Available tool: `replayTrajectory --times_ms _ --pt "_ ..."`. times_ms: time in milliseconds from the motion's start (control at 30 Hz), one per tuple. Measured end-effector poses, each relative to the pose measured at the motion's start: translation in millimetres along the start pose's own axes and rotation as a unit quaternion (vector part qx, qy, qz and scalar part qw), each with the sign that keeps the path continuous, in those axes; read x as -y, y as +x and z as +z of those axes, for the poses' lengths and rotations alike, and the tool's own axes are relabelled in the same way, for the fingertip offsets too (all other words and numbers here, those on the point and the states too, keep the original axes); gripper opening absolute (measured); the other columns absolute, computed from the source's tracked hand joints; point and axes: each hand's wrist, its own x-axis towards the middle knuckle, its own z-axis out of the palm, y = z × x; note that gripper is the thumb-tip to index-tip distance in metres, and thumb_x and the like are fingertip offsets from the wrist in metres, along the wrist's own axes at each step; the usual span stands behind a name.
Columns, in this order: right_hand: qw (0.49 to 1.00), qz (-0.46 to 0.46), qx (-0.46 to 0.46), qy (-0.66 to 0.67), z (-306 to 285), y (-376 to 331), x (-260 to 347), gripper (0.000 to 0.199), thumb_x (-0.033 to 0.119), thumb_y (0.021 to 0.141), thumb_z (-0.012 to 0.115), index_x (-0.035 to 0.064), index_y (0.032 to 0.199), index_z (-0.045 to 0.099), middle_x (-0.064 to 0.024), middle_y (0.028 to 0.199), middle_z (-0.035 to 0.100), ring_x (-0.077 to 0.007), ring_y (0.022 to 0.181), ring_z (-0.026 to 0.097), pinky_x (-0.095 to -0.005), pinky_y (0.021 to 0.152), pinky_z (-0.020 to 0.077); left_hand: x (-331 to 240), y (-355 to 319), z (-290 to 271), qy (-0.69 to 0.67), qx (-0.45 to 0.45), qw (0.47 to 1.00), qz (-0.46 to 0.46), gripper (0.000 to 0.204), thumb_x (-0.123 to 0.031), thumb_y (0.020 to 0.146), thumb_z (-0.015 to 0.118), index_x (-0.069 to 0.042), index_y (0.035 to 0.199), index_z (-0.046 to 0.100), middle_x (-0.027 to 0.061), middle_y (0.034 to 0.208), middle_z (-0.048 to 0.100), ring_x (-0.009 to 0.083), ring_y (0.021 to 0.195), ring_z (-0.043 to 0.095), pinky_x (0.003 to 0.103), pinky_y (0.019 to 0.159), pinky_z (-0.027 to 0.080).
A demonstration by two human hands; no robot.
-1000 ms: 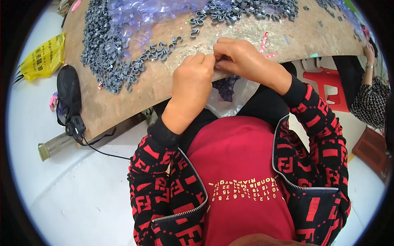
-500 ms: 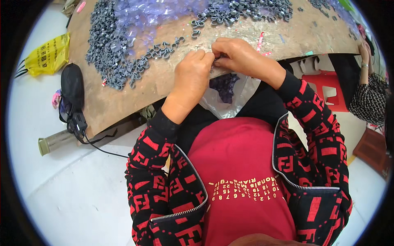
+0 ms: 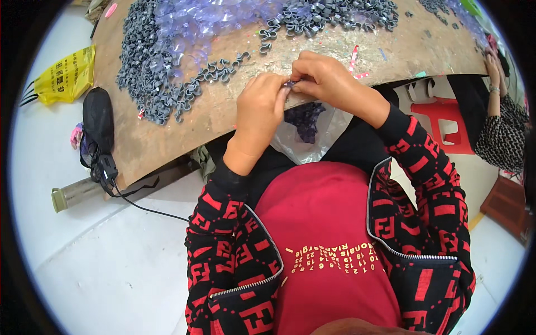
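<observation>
My left hand (image 3: 259,114) and my right hand (image 3: 324,81) meet at the near edge of a brown board table (image 3: 184,134). Their fingertips pinch one small grey clip piece (image 3: 290,85) between them. A large heap of the same grey clips (image 3: 148,72) lies on the board to the left. Pale purple clear plastic pieces (image 3: 195,28) are piled behind it. Another band of grey clips (image 3: 329,14) runs along the far side. Under the table edge, in my lap, a clear plastic bag (image 3: 310,131) holds dark pieces.
A yellow plastic bag (image 3: 64,78) lies on the floor at left. A black pouch with a cord (image 3: 100,134) and a capped tube (image 3: 75,192) sit by the table's left corner. A red stool (image 3: 441,120) stands at right, beside another person's arm (image 3: 497,111).
Both hands stayed together at the table edge, shifting very slightly; the fingers keep working the small piece.
</observation>
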Motion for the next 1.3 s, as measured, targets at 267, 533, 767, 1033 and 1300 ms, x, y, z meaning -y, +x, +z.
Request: replayTrajectory --times_ms 267,533,767,1033,1300 --pt "0.998 0.010 0.045 -0.051 -8 11 6 0.013 0.010 0.071 0.068 0.0046 0.080 0.060 -0.0115 0.082 0.059 -0.0338 0.079 0.060 -0.0416 0.067 0.0486 -17 6 2 0.191 0.011 0.980 0.056 0.014 0.001 0.067 0.059 -0.006 0.077 0.054 0.0091 0.075 0.053 0.0282 0.073 0.056 0.037 0.063 0.048" --pt "0.999 0.015 0.010 -0.039 1 4 8 0.013 0.005 0.072 0.066 0.0013 0.081 0.057 -0.0127 0.079 0.056 -0.0341 0.076 0.059 -0.0396 0.064 0.0465 -12 2 6 0.199 0.002 0.977 0.073 0.015 0.000 0.068 0.058 -0.007 0.081 0.055 0.0077 0.078 0.054 0.0265 0.074 0.056 0.036 0.063 0.048" --pt "0.999 0.032 -0.007 -0.015 4 -7 7 0.015 0.005 0.076 0.067 0.0014 0.088 0.060 -0.0110 0.081 0.058 -0.0271 0.073 0.059 -0.0357 0.065 0.0473 3 -3 8 0.070 -0.050 0.994 0.061 0.015 -0.004 0.077 0.063 -0.006 0.092 0.061 0.0100 0.090 0.062 0.0278 0.078 0.060 0.036 0.065 0.049" --pt "0.949 0.158 -0.049 0.268 -4 -31 -1 0.020 0.007 0.089 0.061 0.0017 0.108 0.063 0.0009 0.093 0.063 -0.0068 0.080 0.057 -0.0221 0.071 0.0476 -14 -12 -7 -0.102 -0.017 0.991 -0.088 0.022 -0.006 0.081 0.064 -0.002 0.102 0.062 0.0111 0.086 0.060 0.0220 0.067 0.060 0.032 0.062 0.047" --pt "0.905 0.227 -0.044 0.358 -12 -30 0 0.018 0.011 0.092 0.058 0.0039 0.109 0.062 0.0033 0.092 0.062 -0.0037 0.082 0.056 -0.0191 0.070 0.0442 -41 -56 5 -0.109 0.132 0.981 -0.087 0.028 -0.012 0.081 0.070 -0.001 0.105 0.063 0.0142 0.095 0.064 0.0230 0.074 0.065 0.032 0.065 0.052"
